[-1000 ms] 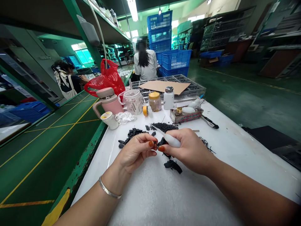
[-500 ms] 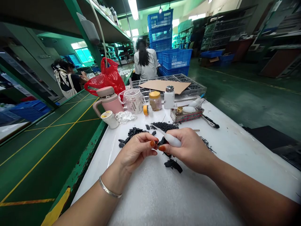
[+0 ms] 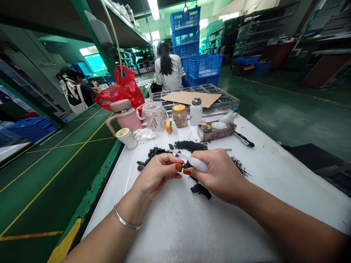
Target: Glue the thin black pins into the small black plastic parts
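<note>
Nearer than the ring pile (image 3: 190,146), our left hand (image 3: 161,171) and right hand (image 3: 219,173) pinch a black part (image 3: 187,165), likely to steady it. Our right also clasps a white bottle (image 3: 199,164).

In the right hand (image 3: 219,171) the squeeze bottle (image 3: 199,165) is plain white; the small part (image 3: 187,165) between it and the left hand (image 3: 157,174) is black. Black also are the heap (image 3: 155,152) beyond the left hand and the rings (image 3: 190,146) farther ahead. The nails (image 3: 178,167) are orange-brown, and the bracelet (image 3: 124,220) behind the left hand — silver. Under the hands the surface (image 3: 175,226) is white. Left of them the belt (image 3: 41,177) is green, yellow-lined — ahead, the mug (image 3: 131,121) is pink and the bag (image 3: 126,87) bright red.
</note>
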Action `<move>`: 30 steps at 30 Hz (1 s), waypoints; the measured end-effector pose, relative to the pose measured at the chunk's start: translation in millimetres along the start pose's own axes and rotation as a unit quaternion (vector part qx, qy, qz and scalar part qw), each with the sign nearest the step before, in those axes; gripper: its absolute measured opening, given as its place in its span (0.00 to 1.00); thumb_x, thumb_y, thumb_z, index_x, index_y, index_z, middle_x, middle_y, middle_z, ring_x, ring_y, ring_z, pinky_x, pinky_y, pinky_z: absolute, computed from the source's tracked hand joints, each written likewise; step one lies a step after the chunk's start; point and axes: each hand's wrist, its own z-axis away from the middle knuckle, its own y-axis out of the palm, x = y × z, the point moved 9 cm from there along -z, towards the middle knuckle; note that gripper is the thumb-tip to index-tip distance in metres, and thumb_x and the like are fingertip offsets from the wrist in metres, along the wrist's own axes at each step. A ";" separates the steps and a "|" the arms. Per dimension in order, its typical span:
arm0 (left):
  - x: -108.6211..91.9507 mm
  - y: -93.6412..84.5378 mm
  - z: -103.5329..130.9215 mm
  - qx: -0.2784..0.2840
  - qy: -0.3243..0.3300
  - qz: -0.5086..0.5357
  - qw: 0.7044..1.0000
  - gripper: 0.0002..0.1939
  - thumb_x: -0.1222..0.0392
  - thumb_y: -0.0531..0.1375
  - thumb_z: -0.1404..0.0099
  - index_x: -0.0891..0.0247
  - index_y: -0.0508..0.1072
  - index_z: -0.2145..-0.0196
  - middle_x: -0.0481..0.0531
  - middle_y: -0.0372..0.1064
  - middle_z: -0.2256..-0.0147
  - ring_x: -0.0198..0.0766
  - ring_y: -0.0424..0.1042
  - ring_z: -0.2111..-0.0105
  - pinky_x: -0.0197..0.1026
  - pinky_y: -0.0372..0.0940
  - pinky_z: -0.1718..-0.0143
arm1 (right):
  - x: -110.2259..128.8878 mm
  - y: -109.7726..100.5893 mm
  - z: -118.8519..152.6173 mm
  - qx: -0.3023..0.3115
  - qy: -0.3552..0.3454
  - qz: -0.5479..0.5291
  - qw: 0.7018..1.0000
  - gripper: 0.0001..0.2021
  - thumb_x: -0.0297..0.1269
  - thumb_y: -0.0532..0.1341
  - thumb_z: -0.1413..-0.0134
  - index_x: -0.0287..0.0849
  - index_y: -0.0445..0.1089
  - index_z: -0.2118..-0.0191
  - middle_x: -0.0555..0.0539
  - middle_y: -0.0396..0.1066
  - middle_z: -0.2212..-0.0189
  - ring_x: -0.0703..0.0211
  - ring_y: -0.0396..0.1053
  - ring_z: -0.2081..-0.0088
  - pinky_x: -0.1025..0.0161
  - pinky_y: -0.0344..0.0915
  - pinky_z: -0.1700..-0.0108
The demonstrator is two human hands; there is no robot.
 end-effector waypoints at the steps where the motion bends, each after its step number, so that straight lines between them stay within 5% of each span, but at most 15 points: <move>1: 0.2 -0.3 0.1 -0.001 0.000 -0.008 1.000 0.11 0.61 0.72 0.54 0.66 0.77 0.73 0.51 0.72 0.73 0.35 0.72 0.71 0.34 0.68 0.71 | 1.4 -0.3 0.0 -0.001 -0.005 0.007 1.000 0.14 0.32 0.62 0.53 0.40 0.56 0.82 0.54 0.59 0.85 0.68 0.51 0.81 0.65 0.43 0.77; 4: -0.3 -0.5 0.8 -0.001 0.003 -0.019 1.000 0.10 0.61 0.72 0.54 0.66 0.77 0.74 0.51 0.72 0.73 0.35 0.72 0.72 0.34 0.68 0.71 | -1.5 0.2 -1.7 0.008 0.022 -0.010 1.000 0.14 0.32 0.62 0.53 0.40 0.57 0.82 0.54 0.59 0.85 0.67 0.52 0.81 0.66 0.43 0.77; 9: 0.9 0.3 0.8 0.009 -0.006 -0.014 1.000 0.09 0.63 0.72 0.54 0.65 0.77 0.75 0.50 0.72 0.73 0.32 0.71 0.73 0.34 0.68 0.71 | -17.7 20.7 1.1 0.104 0.145 -0.183 0.967 0.12 0.38 0.62 0.51 0.41 0.62 0.80 0.54 0.59 0.84 0.67 0.54 0.81 0.68 0.47 0.80; 16: 2.6 -1.5 -0.2 0.018 -0.025 -0.018 0.999 0.10 0.63 0.72 0.54 0.68 0.77 0.73 0.51 0.71 0.73 0.34 0.71 0.72 0.34 0.68 0.71 | 1.3 5.0 1.5 0.007 0.020 -0.006 1.000 0.14 0.31 0.61 0.53 0.40 0.56 0.82 0.54 0.57 0.84 0.67 0.51 0.80 0.65 0.43 0.77; 22: 3.0 -1.1 1.6 0.049 -0.038 0.009 0.998 0.09 0.62 0.71 0.52 0.66 0.77 0.73 0.51 0.71 0.72 0.33 0.71 0.72 0.34 0.69 0.70 | -13.2 17.9 -0.4 0.082 0.117 -0.146 0.979 0.13 0.36 0.62 0.51 0.40 0.60 0.81 0.55 0.57 0.84 0.68 0.52 0.80 0.67 0.45 0.79; 30: 10.8 -0.1 -0.6 0.075 -0.059 0.005 0.995 0.09 0.61 0.69 0.48 0.68 0.75 0.71 0.51 0.70 0.72 0.33 0.70 0.71 0.35 0.69 0.69 | -11.9 15.4 -2.0 0.081 0.091 -0.140 0.983 0.15 0.36 0.62 0.51 0.40 0.57 0.82 0.56 0.56 0.84 0.69 0.52 0.80 0.68 0.45 0.79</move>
